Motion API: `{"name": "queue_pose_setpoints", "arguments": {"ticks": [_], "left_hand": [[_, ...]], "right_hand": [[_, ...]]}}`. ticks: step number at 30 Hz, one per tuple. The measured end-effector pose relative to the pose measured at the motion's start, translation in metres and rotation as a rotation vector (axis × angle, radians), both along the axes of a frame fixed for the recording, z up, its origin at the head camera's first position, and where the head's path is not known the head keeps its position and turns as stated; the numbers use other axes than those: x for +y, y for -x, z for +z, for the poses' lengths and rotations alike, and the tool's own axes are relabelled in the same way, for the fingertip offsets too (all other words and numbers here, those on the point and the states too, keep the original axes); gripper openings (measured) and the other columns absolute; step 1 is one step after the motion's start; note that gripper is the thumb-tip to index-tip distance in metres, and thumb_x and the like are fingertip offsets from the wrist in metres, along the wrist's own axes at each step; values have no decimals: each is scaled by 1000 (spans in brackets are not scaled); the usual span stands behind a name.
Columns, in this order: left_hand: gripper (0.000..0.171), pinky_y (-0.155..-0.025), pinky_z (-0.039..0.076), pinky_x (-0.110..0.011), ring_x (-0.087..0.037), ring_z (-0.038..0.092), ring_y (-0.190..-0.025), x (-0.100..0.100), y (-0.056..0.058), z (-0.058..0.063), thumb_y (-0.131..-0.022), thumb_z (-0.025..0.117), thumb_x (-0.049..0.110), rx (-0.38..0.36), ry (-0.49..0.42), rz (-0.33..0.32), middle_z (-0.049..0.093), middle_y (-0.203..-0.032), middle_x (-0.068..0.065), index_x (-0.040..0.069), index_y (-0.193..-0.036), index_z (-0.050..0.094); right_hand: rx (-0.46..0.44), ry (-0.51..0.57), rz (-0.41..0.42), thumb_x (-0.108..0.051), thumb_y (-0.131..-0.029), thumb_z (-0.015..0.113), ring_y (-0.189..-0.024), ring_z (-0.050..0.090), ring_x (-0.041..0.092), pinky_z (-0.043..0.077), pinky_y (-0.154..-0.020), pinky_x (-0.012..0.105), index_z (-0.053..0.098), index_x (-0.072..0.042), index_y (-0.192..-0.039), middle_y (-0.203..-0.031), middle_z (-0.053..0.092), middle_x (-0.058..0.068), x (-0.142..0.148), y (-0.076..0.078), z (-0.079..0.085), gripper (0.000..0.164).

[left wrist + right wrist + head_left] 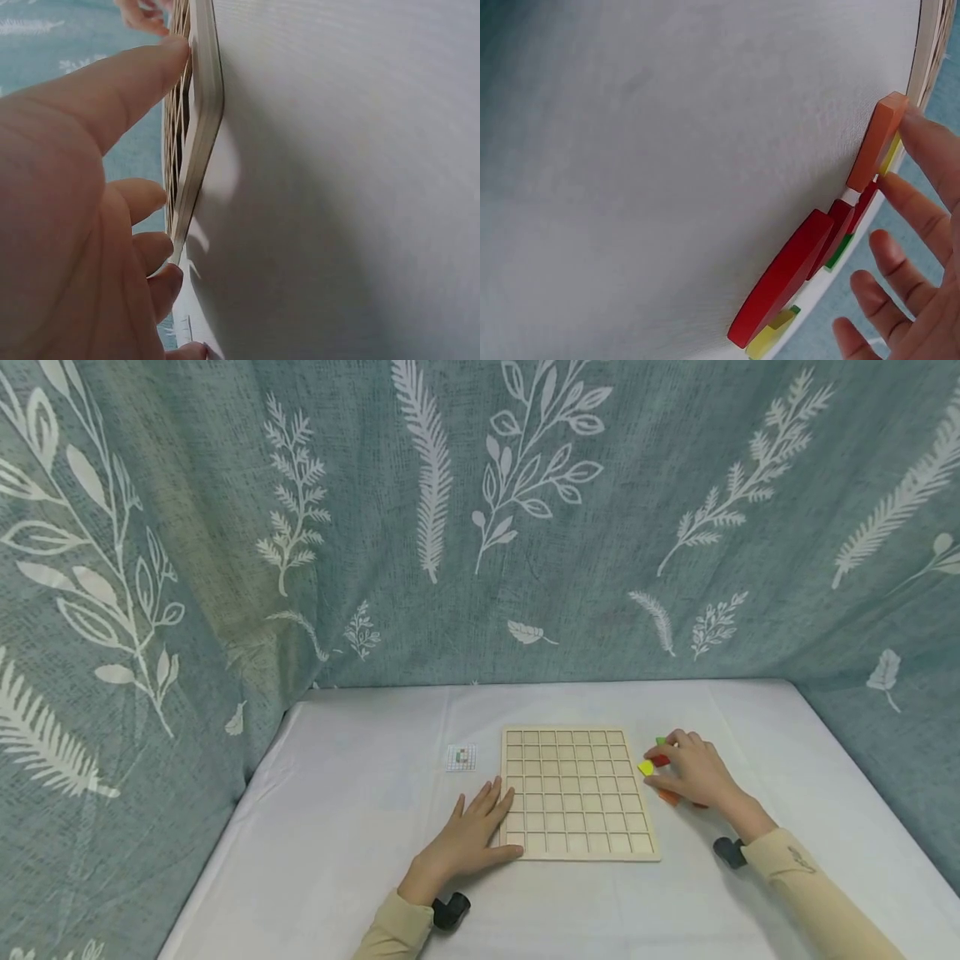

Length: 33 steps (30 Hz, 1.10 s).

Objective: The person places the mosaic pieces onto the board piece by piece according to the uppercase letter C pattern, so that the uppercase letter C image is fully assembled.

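Observation:
A pale wooden board (566,795) with a square grid of recesses lies on the white table. My left hand (467,839) rests at its left edge with fingers spread, the thumb touching the near left corner. Off the board's right side, my right hand (693,770) pinches a small yellow block (646,767) between thumb and index finger. An orange block (877,142) lies close to these fingertips in the right wrist view. Beside it are red blocks (781,277), a green block (839,252) and another yellow block (771,334). The right hand partly hides this group in the head view.
A small printed grid card (461,757) with a coloured pattern in its middle lies left of the board. White cloth covers the table (337,827). A blue-green leaf-patterned curtain (465,635) hangs behind and at both sides.

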<state>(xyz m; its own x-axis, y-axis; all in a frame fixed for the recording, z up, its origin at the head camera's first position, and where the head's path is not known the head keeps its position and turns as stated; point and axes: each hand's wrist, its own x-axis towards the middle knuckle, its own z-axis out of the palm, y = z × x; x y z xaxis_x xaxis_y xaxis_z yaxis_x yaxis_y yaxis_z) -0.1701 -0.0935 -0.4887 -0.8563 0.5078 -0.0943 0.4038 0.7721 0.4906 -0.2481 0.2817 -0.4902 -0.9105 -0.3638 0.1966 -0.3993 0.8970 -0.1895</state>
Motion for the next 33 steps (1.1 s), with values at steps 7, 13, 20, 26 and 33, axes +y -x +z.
{"name": "queue_pose_setpoints", "arguments": {"ticks": [7, 13, 20, 26, 33], "left_hand": [[84, -112, 8, -57, -32, 10, -142, -1, 1, -2, -85, 55, 53, -11, 1, 16, 13, -153, -19, 4, -146, 26], [84, -113, 8, -56, -33, 10, -142, -4, 2, -3, -86, 54, 54, -1, 17, 10, 12, -153, -20, 5, -147, 24], [83, -112, 7, -57, -33, 10, -142, -5, 3, -5, -86, 54, 53, 4, 11, 6, 13, -153, -21, 4, -146, 24], [83, -112, 7, -58, -34, 10, -142, -5, 1, -6, -86, 55, 53, 3, 0, 4, 13, -153, -21, 4, -146, 25], [82, -112, 7, -57, -33, 10, -142, -5, 0, -4, -86, 55, 52, 0, -3, 2, 13, -153, -21, 4, -146, 25]], "right_hand": [[-15, -22, -13, -40, -75, 74, -82, 49, 25, 39, -66, 42, 71, -16, -100, -96, 56, 9, -1, 1, 3, 35], [-27, -2, -15, -39, -76, 74, -82, 49, 23, 38, -65, 38, 72, -14, -101, -94, 57, 7, -3, 5, 4, 35], [-14, 17, -9, -35, -76, 75, -79, 51, 24, 38, -63, 37, 70, -10, -105, -93, 58, 9, -7, 6, 8, 38], [-6, 49, 19, -30, -76, 76, -75, 51, 21, 36, -62, 34, 70, -10, -106, -90, 59, 6, -13, 7, 12, 37], [15, 97, 75, -26, -78, 74, -82, 55, 23, 38, -67, 38, 69, -10, -108, -90, 58, 5, -27, 8, 18, 34]]}}
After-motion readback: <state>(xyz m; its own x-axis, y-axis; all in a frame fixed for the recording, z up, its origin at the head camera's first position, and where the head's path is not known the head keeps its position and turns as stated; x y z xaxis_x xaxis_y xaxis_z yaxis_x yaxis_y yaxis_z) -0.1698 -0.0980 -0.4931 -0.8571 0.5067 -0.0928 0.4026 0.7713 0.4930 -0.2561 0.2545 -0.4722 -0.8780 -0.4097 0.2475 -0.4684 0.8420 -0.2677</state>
